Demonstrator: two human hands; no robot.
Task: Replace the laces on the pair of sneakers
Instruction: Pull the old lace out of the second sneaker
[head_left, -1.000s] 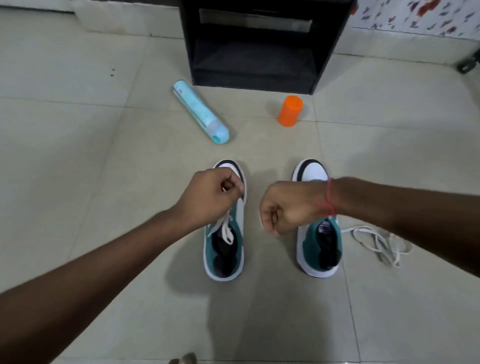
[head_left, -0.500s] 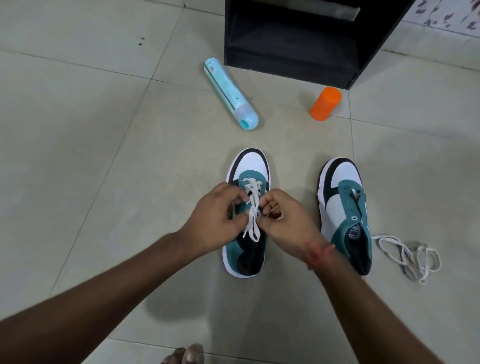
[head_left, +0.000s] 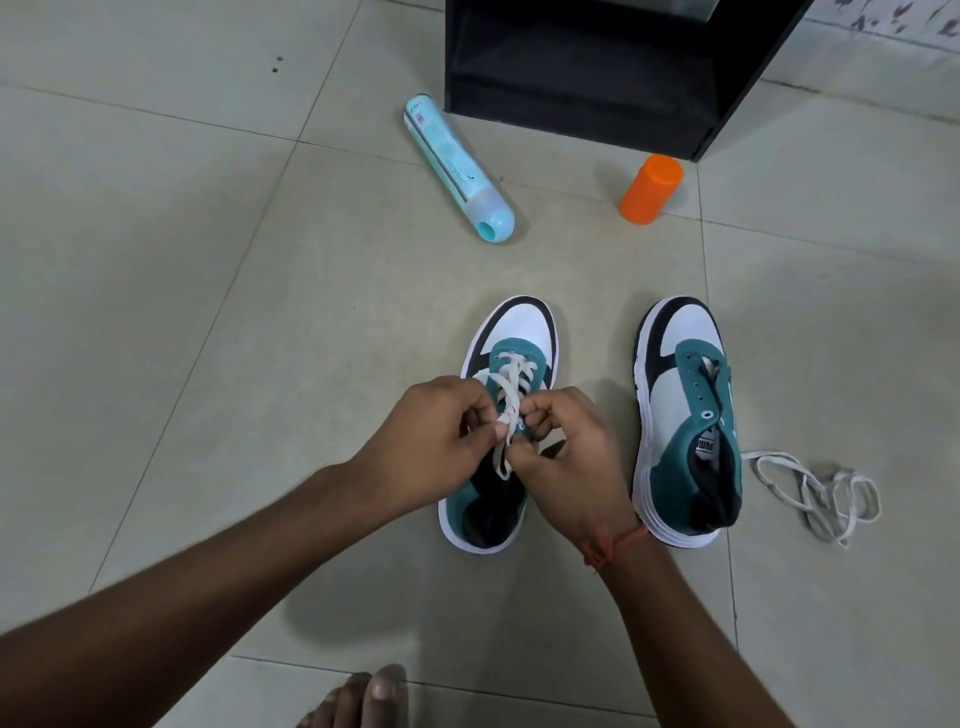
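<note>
Sneakers, teal/white/black, side by side on pale tiled floor (head_left: 156, 260), toes pointing away from camera. White lace (head_left: 511, 387) of left sneaker (head_left: 519, 332) pinched from both sides: left hand (head_left: 431, 441) w/ thumb and fingers curled round one strand, right hand (head_left: 566, 452) w/ fingers curled round another, knuckles nearly touching over mid-tongue. Lace crisscrossed thru upper eyelets nearer toe; loose end dangling below fingers, over dark shoe opening. Both forearms reaching in from bottom of frame; red thread band (head_left: 613, 545) on right wrist.

Right sneaker (head_left: 680, 415) just beside, to the right, apart from hands, untouched. No lace visible in its eyelets; tongue label showing at collar. Second white lace (head_left: 821, 493) lying loose in tangled loops on floor just right of that shoe, one end running up close to its heel side.

Farther back: light-blue cylindrical bottle (head_left: 457, 166) lying on its side, cap end toward camera, left of centre. Orange cylindrical container (head_left: 652, 189) standing near, tilted look from wide lens. Black open-front cabinet (head_left: 597, 67) behind both, against wall. Bare toes (head_left: 358, 699) at bottom edge, on floor, well clear of shoes. Exact knot state under fingers: can't tell.
</note>
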